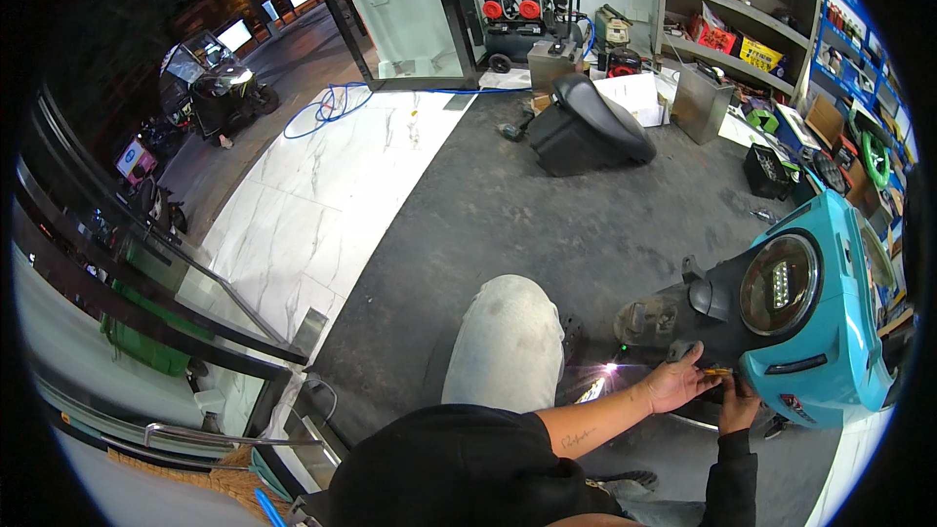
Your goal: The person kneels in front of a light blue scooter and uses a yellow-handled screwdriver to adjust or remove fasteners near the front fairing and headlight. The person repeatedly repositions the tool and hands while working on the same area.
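Observation:
A teal scooter (828, 332) with a round headlight lies tipped over on the dark floor at the right. My left hand (675, 385) reaches to its dark front underside, palm partly turned up. The thumb and fingers close around a slim orange-yellow tool (717, 372) whose exact kind is too small to tell. Close beside it, my right hand (739, 408) has bent fingers against the edge of the teal panel; what they pinch is hidden. A bright light (610, 368) glares on the floor just left of my left wrist.
A black scooter seat (592, 127) lies on the floor ahead. Farther back stand an air compressor (517, 21), a metal box (701, 102) and loaded shelves (737, 29). A black bin (767, 172) sits beyond the scooter. A blue hose (337, 107) curls near the glass door (400, 10).

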The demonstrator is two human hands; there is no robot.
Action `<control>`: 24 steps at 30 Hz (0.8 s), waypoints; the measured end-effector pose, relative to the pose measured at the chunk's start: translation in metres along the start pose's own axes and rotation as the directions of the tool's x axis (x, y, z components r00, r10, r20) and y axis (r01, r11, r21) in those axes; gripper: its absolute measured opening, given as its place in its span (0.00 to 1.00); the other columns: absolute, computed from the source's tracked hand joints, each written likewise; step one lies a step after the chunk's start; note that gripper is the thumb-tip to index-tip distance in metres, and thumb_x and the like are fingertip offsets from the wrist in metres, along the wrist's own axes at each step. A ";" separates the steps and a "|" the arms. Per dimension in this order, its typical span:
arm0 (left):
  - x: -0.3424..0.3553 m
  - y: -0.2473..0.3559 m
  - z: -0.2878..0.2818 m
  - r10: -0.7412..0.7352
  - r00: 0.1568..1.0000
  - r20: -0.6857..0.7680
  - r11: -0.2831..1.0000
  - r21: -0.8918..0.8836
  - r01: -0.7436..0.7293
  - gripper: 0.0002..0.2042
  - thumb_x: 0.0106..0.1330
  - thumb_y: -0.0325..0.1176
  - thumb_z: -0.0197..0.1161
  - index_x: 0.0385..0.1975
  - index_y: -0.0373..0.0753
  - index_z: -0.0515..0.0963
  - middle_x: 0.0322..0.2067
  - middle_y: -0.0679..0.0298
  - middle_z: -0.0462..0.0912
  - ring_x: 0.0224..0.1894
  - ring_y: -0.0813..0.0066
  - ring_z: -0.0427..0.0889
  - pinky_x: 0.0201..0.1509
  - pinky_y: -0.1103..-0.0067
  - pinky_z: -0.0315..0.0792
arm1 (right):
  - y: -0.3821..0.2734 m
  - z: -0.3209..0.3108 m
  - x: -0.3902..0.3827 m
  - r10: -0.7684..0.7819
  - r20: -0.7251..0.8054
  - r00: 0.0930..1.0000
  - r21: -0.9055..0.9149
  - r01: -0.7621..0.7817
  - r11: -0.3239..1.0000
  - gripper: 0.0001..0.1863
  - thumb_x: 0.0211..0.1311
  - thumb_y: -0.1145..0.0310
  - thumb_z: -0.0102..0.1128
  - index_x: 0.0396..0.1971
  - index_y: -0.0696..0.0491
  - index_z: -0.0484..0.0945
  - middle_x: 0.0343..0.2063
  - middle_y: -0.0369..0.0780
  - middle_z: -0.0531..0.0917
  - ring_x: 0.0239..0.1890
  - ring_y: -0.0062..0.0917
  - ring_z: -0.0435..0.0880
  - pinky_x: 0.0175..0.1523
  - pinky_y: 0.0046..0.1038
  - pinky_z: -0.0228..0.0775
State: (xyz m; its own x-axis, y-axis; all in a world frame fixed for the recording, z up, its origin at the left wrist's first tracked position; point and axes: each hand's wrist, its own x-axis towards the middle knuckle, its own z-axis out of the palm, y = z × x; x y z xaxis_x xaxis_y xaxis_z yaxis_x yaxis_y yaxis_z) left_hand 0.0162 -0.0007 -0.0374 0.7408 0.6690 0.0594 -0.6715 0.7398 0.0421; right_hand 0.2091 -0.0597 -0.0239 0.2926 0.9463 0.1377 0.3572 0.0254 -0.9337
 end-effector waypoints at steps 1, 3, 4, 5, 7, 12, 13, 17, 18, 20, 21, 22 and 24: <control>0.001 0.000 -0.002 0.002 1.000 -0.004 1.000 0.006 -0.002 0.22 0.70 0.50 0.61 0.53 0.40 0.74 0.53 0.56 0.80 0.58 0.64 0.77 0.66 0.68 0.70 | 0.003 0.001 0.000 0.009 0.000 1.000 0.012 -0.009 1.000 0.13 0.67 0.78 0.61 0.50 0.64 0.77 0.44 0.44 0.85 0.45 0.25 0.84 0.53 0.27 0.74; 0.002 -0.001 -0.005 -0.004 1.000 0.020 1.000 0.010 0.003 0.22 0.70 0.50 0.61 0.55 0.40 0.74 0.54 0.57 0.79 0.59 0.64 0.76 0.67 0.68 0.69 | 0.011 0.003 0.003 0.078 0.020 0.997 0.064 -0.079 0.995 0.13 0.67 0.78 0.61 0.50 0.63 0.77 0.44 0.44 0.85 0.45 0.25 0.83 0.52 0.28 0.74; 0.002 -0.001 -0.006 -0.006 0.999 0.033 1.000 0.012 0.006 0.23 0.71 0.50 0.61 0.55 0.40 0.73 0.55 0.57 0.79 0.60 0.64 0.76 0.67 0.68 0.69 | 0.015 0.005 0.004 0.048 0.010 0.999 0.042 -0.048 0.998 0.13 0.67 0.78 0.61 0.50 0.63 0.77 0.44 0.44 0.85 0.45 0.26 0.83 0.52 0.28 0.74; 0.002 -0.001 -0.006 0.004 1.000 0.022 1.000 0.010 -0.004 0.23 0.71 0.51 0.60 0.56 0.40 0.73 0.55 0.57 0.79 0.60 0.64 0.75 0.68 0.67 0.68 | 0.019 0.007 0.006 0.032 0.008 0.999 0.039 -0.033 0.999 0.13 0.67 0.78 0.60 0.50 0.64 0.77 0.44 0.44 0.85 0.45 0.26 0.83 0.52 0.29 0.74; 0.003 -0.002 -0.005 0.017 1.000 0.002 1.000 -0.002 -0.017 0.24 0.71 0.51 0.60 0.56 0.39 0.73 0.56 0.57 0.78 0.61 0.63 0.74 0.69 0.67 0.66 | 0.027 0.011 0.008 0.014 0.011 1.000 -0.040 -0.013 0.999 0.16 0.65 0.80 0.61 0.52 0.65 0.74 0.44 0.46 0.85 0.45 0.29 0.83 0.52 0.32 0.74; 0.002 0.000 -0.002 -0.057 0.997 -0.048 0.998 -0.034 0.055 0.31 0.68 0.54 0.62 0.57 0.30 0.69 0.55 0.48 0.77 0.60 0.56 0.73 0.71 0.65 0.64 | 0.033 0.027 0.003 -0.055 0.082 0.995 0.157 0.042 0.987 0.08 0.60 0.85 0.53 0.38 0.64 0.78 0.37 0.45 0.85 0.42 0.31 0.84 0.50 0.32 0.74; 0.002 -0.001 -0.002 -0.027 0.999 -0.044 0.999 -0.027 0.026 0.33 0.67 0.55 0.63 0.57 0.29 0.69 0.55 0.48 0.77 0.60 0.55 0.73 0.71 0.65 0.64 | 0.031 0.028 0.003 -0.003 0.022 1.000 -0.029 0.004 1.000 0.07 0.60 0.85 0.53 0.37 0.63 0.78 0.36 0.44 0.85 0.41 0.31 0.84 0.49 0.32 0.75; -0.002 0.001 0.001 -0.010 0.996 -0.093 0.998 0.056 0.015 0.39 0.62 0.58 0.66 0.57 0.25 0.69 0.54 0.47 0.77 0.59 0.57 0.74 0.70 0.67 0.65 | 0.019 0.029 0.004 0.041 0.073 0.997 -0.179 -0.027 0.983 0.14 0.58 0.84 0.58 0.45 0.62 0.74 0.37 0.43 0.84 0.40 0.29 0.83 0.48 0.31 0.75; -0.002 0.002 0.002 -0.017 0.997 -0.073 0.998 0.063 0.022 0.40 0.62 0.59 0.66 0.56 0.22 0.69 0.55 0.46 0.76 0.59 0.57 0.74 0.70 0.68 0.65 | 0.015 0.033 0.003 0.093 0.052 0.994 -0.065 -0.090 0.994 0.13 0.58 0.84 0.58 0.44 0.61 0.74 0.36 0.42 0.84 0.39 0.27 0.82 0.47 0.30 0.74; -0.002 0.002 0.002 -0.022 0.996 -0.086 0.996 0.083 0.029 0.41 0.62 0.59 0.65 0.55 0.20 0.69 0.55 0.45 0.76 0.59 0.57 0.74 0.70 0.69 0.65 | 0.005 0.038 0.002 0.050 0.020 0.999 -0.104 -0.048 0.993 0.09 0.58 0.83 0.57 0.40 0.62 0.76 0.33 0.42 0.84 0.36 0.25 0.82 0.44 0.30 0.74; -0.003 0.003 0.002 -0.016 0.997 -0.079 0.996 0.087 0.023 0.40 0.63 0.59 0.65 0.55 0.21 0.69 0.56 0.46 0.76 0.59 0.57 0.74 0.70 0.69 0.65 | 0.000 0.041 0.002 -0.042 0.011 0.999 -0.187 0.044 0.981 0.08 0.57 0.83 0.58 0.38 0.62 0.77 0.32 0.43 0.84 0.36 0.27 0.83 0.44 0.30 0.75; -0.002 0.002 0.001 0.002 0.999 -0.051 0.996 0.087 0.003 0.38 0.62 0.59 0.66 0.54 0.23 0.71 0.56 0.46 0.76 0.59 0.58 0.74 0.70 0.68 0.65 | -0.005 0.043 0.001 -0.028 0.018 0.999 -0.274 0.032 0.961 0.08 0.57 0.82 0.58 0.37 0.63 0.77 0.31 0.44 0.84 0.35 0.29 0.84 0.44 0.30 0.75; -0.001 0.002 -0.003 0.046 0.996 -0.076 0.993 0.107 -0.038 0.37 0.61 0.57 0.69 0.53 0.25 0.71 0.56 0.48 0.76 0.59 0.57 0.74 0.70 0.69 0.65 | -0.012 0.052 -0.004 -0.062 -0.042 0.997 -0.209 0.052 0.977 0.03 0.55 0.82 0.57 0.29 0.62 0.80 0.26 0.45 0.84 0.30 0.29 0.85 0.38 0.30 0.76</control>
State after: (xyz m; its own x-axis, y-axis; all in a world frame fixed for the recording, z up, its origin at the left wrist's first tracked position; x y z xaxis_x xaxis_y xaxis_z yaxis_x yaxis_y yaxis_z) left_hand 0.0142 -0.0001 -0.0404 0.7079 0.7061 -0.0148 -0.6970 0.7019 0.1465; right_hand 0.1573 -0.0465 -0.0300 0.3069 0.9286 0.2087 0.5492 0.0063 -0.8357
